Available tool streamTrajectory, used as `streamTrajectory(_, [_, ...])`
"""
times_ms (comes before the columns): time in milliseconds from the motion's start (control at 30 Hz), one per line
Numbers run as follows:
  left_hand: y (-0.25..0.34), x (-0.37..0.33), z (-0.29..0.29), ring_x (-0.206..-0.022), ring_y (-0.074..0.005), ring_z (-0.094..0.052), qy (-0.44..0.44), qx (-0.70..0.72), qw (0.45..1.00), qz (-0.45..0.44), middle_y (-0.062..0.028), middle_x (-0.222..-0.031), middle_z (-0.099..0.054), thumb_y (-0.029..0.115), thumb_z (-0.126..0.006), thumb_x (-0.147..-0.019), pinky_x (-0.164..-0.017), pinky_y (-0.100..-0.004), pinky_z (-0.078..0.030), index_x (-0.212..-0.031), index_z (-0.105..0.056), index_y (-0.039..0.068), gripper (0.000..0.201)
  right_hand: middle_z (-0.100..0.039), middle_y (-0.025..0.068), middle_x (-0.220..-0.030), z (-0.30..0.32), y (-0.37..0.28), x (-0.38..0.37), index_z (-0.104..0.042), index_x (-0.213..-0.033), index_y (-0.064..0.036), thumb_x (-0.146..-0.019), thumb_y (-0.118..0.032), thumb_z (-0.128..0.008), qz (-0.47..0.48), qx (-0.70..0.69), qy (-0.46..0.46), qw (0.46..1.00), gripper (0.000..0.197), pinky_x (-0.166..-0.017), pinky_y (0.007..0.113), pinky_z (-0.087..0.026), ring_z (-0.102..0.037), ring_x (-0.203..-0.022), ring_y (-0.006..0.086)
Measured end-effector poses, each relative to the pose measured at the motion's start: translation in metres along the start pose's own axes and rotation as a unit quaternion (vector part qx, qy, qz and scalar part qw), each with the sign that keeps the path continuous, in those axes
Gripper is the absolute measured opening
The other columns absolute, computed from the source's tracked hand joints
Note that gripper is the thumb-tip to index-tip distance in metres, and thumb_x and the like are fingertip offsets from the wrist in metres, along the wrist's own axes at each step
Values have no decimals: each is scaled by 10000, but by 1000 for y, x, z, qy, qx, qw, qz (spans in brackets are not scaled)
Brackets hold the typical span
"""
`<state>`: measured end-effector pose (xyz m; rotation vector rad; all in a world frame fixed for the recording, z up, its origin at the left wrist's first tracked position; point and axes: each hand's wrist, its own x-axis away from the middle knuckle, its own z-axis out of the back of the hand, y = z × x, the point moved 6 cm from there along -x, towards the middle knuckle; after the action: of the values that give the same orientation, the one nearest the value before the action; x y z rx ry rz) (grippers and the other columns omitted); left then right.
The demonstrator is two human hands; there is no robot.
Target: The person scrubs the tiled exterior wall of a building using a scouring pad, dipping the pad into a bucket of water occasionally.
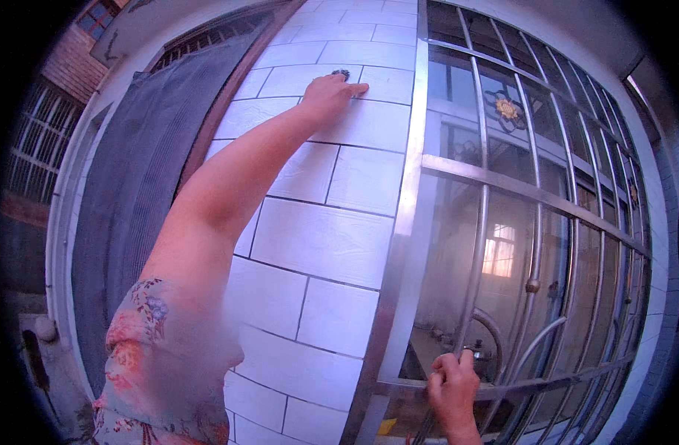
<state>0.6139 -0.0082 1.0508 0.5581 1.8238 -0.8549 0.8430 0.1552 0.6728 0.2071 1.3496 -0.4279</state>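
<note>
My left arm, in a floral short sleeve, stretches up to the white tiled wall (317, 237). High on the wall, my left hand (328, 98) is closed over a dark, rough scouring pad (342, 75) and presses it to a tile. Only the pad's upper edge shows past the fingers, and the thumb points out to the right. Low on the right, my right hand (454, 389) has its fingers curled round a bar of the metal window grille (482, 245). The hand hides the part of the bar it grips.
Behind the grille is a glass window (458, 282) with reflections. Its shiny metal frame (400, 245) borders the tiles. To the left, a dark grey curtain (150, 170) hangs in a doorway with a brown frame (232, 85). A brick building (72, 59) stands at far left.
</note>
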Motion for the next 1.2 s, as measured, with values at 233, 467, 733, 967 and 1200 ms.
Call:
streamTrajectory(233, [1,24,7,-1130,-268,-499,-18,26,999,-34,-129,-1251,-502,68,-437,-886,-950,-368,-400,-1204,-539,125,339,-440,131,-798,2,-1,1,-539,-771,-84,-640,-35,-558,12,15,12,1000,141,-511,431,-433,-534,-613,323])
streamTrajectory(467, [20,40,13,-1156,-253,-465,27,65,995,-67,-137,-1232,-509,26,-435,-845,-998,-347,-324,-1219,-489,65,379,-437,123,-789,0,3,0,-538,-761,-92,-638,-47,-565,23,9,12,1000,134,-502,428,-424,-526,-596,318])
streamTrajectory(733, [6,11,-3,-1197,-242,-439,0,109,994,-15,-91,-1285,-479,13,-366,-860,-1012,-345,-336,-1271,-442,87,424,-432,123,-786,1,3,0,-540,-747,-94,-632,-50,-572,19,9,11,1000,128,-495,415,-420,-521,-593,313])
streamTrajectory(967, [-10,-54,-14,-1032,-298,-553,-34,91,994,56,-114,-1152,-568,73,-431,-788,-854,-400,-448,-1214,-482,90,430,-435,127,-764,0,0,-1,-536,-743,-72,-633,-26,-563,28,18,7,999,123,-495,401,-412,-516,-583,301])
streamTrajectory(1200, [3,-8,-11,-1122,-269,-504,-67,92,993,45,-96,-1229,-528,56,-404,-861,-980,-355,-369,-1277,-453,165,433,-432,124,-777,1,7,-3,-538,-756,-81,-632,-21,-563,7,-14,-5,1000,139,-504,410,-415,-515,-612,308])
